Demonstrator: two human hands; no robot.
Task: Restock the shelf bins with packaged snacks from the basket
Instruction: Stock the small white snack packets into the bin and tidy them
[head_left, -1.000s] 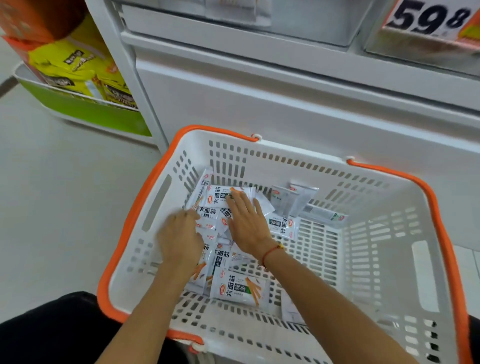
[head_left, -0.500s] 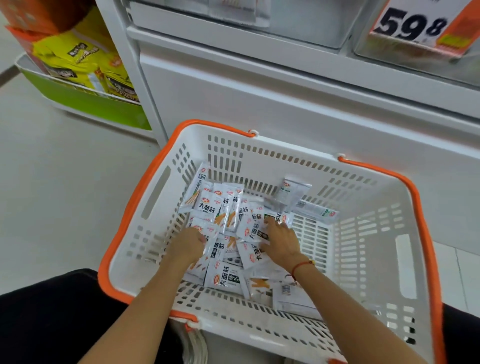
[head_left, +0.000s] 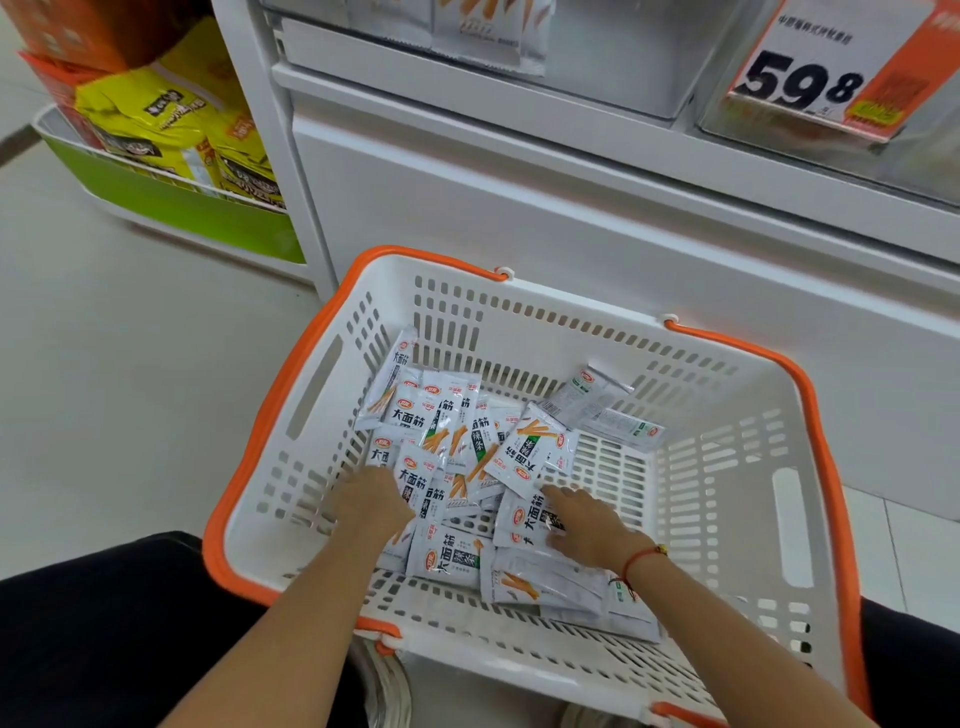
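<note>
down on the floor in front of the white shelf unit (head_left: 519, 208), a white basket (head_left: 727, 467) with orange handles holds a loose heap of small white snack packets (head_left: 457, 441), most of them bunched toward its left and near side. both hands are inside it. the left hand (head_left: 371, 506) rests on the left edge of the heap with its fingers tucked down among the packets, so i cannot tell whether they grip one or only press. the right hand (head_left: 587, 525) lies flat on a packet at the near right of the heap, fingers (head_left: 553, 493) stretched out and relaxed, not curled round anything. one packet (head_left: 530, 452) stands tilted up on the pile between the two hands, and two more lie apart toward the far right. up at the far edge, a clear bin (head_left: 467, 31) on the shelf shows a few similar packets, beside an orange price card (head_left: 826, 73). further left, a green tray (head_left: 171, 208) carries yellow bags. judging by how full the basket is, the restocking looks far from finished: many packets remain to be gathered, lifted and dropped into the bin above, and neither hand is clearly carrying a bunch yet.
</note>
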